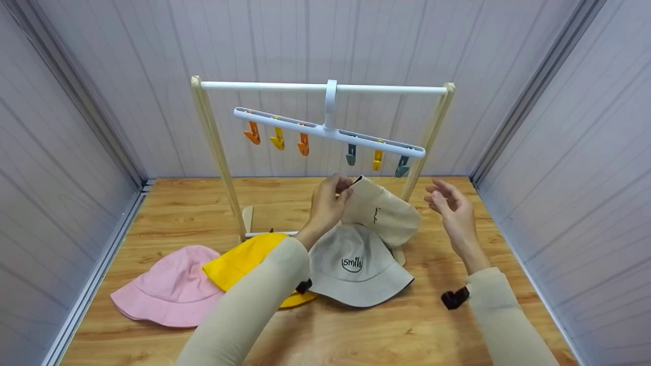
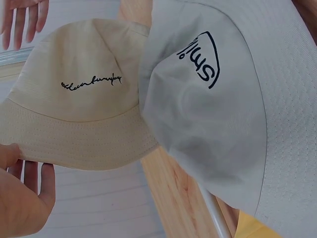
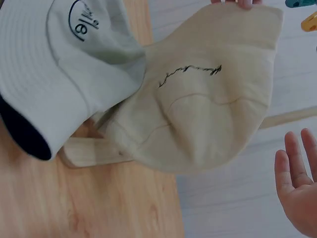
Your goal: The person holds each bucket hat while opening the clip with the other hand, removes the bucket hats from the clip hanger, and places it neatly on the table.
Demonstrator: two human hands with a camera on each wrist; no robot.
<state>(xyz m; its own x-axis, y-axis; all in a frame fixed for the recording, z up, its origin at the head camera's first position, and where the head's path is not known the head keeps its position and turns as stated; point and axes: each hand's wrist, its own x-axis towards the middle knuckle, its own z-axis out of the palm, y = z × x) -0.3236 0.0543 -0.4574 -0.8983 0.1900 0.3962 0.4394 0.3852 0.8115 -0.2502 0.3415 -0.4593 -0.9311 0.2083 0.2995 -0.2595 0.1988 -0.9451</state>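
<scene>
My left hand (image 1: 328,201) pinches the brim of a beige bucket hat (image 1: 386,213) between thumb and fingers. The hat hangs tilted from that grip, its crown toward the right and its dark embroidered script facing me. In the left wrist view, the thumb lies over the brim of the beige hat (image 2: 84,99) and the fingers go behind it. To the right of the hat, my right hand (image 1: 455,216) is raised with relaxed fingers and holds nothing. A grey bucket hat (image 1: 356,269) with "smile" lettering sits just below, overlapping the beige one in both wrist views.
A white hanger (image 1: 325,131) hangs slanted from the rack's rod (image 1: 264,86), with several coloured clips such as an orange clip (image 1: 303,145) and a grey-green clip (image 1: 351,154). A pink hat (image 1: 173,290) and a yellow hat (image 1: 244,256) lie left on the wooden table (image 1: 432,330).
</scene>
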